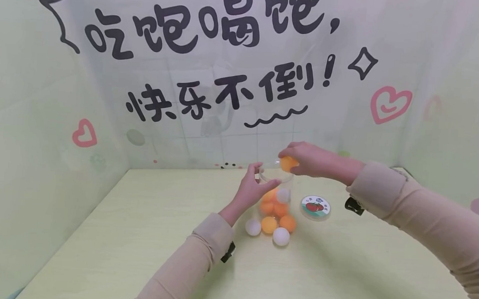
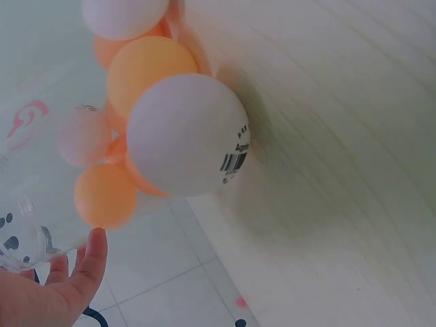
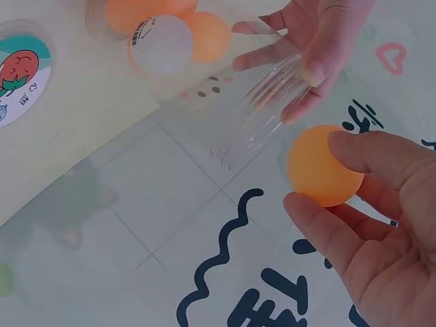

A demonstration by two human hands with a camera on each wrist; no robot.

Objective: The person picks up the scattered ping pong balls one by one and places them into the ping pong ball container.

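Note:
A clear plastic jar [image 1: 287,183] stands upright on the table, its lower part filled with orange and white table tennis balls [image 1: 268,207]. My left hand [image 1: 253,187] grips the jar near its rim, thumb on one side and fingers on the other. Just above the open mouth, my right hand [image 1: 310,160] pinches an orange table tennis ball [image 3: 320,167] between thumb and fingers. In front of the jar lie two white balls [image 1: 281,236] and two orange balls [image 1: 269,225]. One white ball [image 2: 189,135] with a printed barcode looms large in the left wrist view.
To the right of the jar lies a round lid [image 1: 316,207] with a tomato picture. The pale wooden table [image 1: 143,235] meets a printed cloth backdrop [image 1: 190,146] behind, with more cloth at both sides.

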